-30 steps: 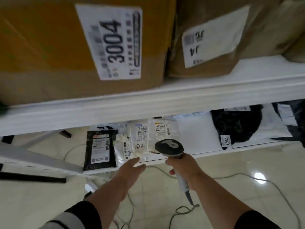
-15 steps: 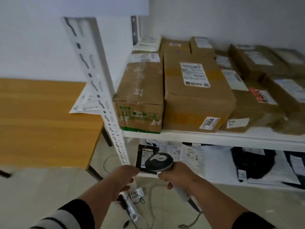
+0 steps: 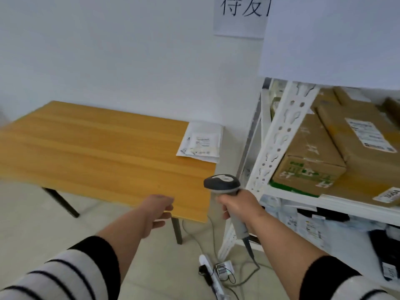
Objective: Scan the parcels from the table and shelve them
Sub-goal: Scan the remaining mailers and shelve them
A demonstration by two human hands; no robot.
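Observation:
A white padded parcel [image 3: 200, 142] with a label lies at the far right corner of the wooden table [image 3: 97, 152]. My right hand [image 3: 239, 205] grips the handle of a grey barcode scanner [image 3: 223, 184], whose head points toward the table, between the table's right edge and the shelf post. My left hand [image 3: 159, 207] hangs empty over the table's near right corner, fingers loosely curled. The white metal shelf [image 3: 287, 135] stands at the right, with cardboard boxes [image 3: 309, 161] on its upper level and bagged parcels [image 3: 307, 224] on the level below.
A power strip [image 3: 208, 270] and cables lie on the tiled floor between the table leg [image 3: 176, 230] and the shelf post. A paper sign [image 3: 240, 15] hangs on the white wall above. A white board overhangs the shelf at top right.
My view has swung left from the shelf to the table. Both hands came away from the lower shelf and now sit by the table's right edge. The scanner stays in my right hand.

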